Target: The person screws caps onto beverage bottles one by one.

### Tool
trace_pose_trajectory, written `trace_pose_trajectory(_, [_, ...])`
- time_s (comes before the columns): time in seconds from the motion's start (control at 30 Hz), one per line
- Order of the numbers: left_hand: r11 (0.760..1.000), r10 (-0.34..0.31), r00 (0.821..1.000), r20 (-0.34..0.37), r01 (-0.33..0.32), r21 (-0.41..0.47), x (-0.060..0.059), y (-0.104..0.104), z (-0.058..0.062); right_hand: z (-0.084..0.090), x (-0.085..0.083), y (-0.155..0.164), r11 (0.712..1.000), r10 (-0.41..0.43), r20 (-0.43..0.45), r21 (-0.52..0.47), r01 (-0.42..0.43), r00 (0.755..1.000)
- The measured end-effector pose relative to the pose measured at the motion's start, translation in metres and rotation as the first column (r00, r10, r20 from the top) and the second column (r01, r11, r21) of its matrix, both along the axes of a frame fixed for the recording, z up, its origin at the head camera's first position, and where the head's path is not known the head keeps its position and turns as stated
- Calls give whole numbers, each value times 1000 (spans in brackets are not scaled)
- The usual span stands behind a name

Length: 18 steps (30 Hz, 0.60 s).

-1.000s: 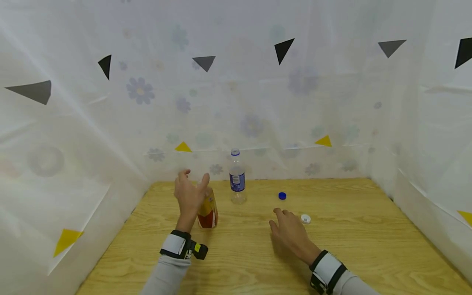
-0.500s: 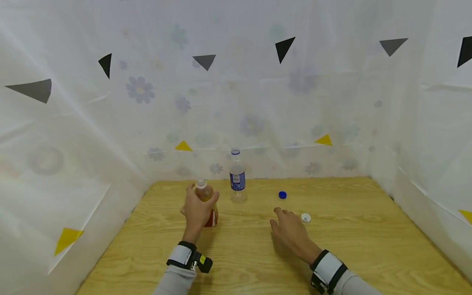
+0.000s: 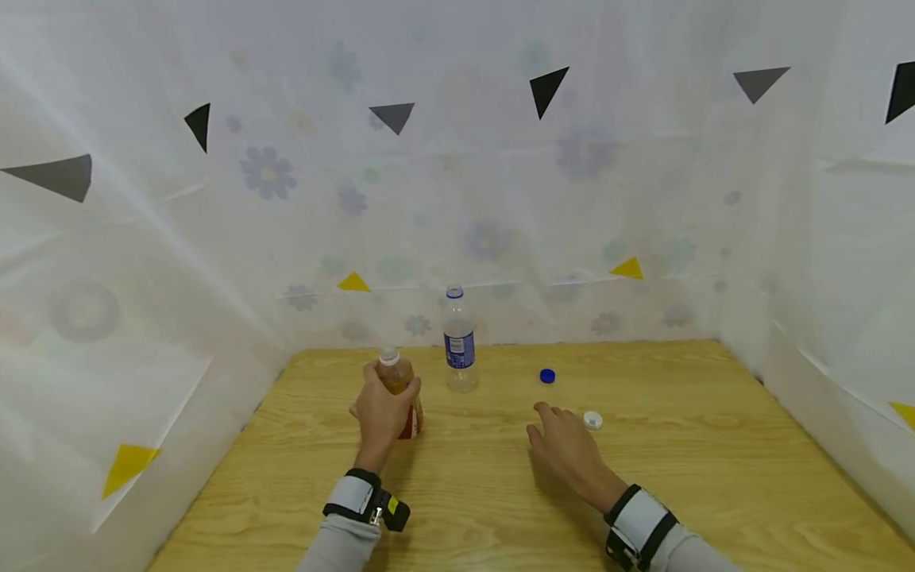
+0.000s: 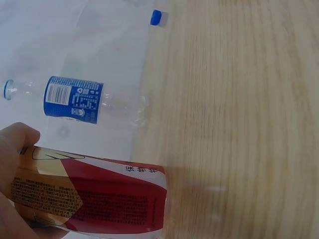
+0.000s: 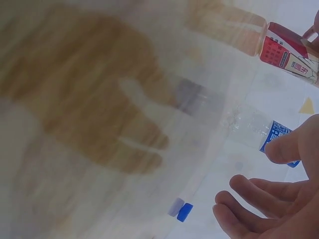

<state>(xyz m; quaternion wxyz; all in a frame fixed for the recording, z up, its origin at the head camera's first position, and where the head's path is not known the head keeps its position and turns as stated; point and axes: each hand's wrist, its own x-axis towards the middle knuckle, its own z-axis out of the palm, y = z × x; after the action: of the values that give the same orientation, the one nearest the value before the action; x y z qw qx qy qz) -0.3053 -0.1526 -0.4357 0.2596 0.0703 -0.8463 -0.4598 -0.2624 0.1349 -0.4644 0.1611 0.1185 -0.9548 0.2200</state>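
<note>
Tea bottle (image 3: 399, 391) gripped upright by left hand (image 3: 379, 413).

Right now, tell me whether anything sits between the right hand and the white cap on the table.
Nothing visible does. The right hand rests open on the wooden table, and the white cap lies just beyond its fingertips with only bare wood between. The blue cap sits farther back, off that line.
</note>
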Motion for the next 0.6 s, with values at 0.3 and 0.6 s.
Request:
trace_pose_trajectory(0.3, [999, -34, 999, -3, 34, -14, 2, 5, 6, -2, -1, 0, 1000, 7, -17, 7, -7, 1000])
trace_pose_trajectory(0.6, [976, -167, 985, -41, 159, -151, 12, 38, 18, -4, 1, -1, 1000, 9, -22, 11, -9, 1000])
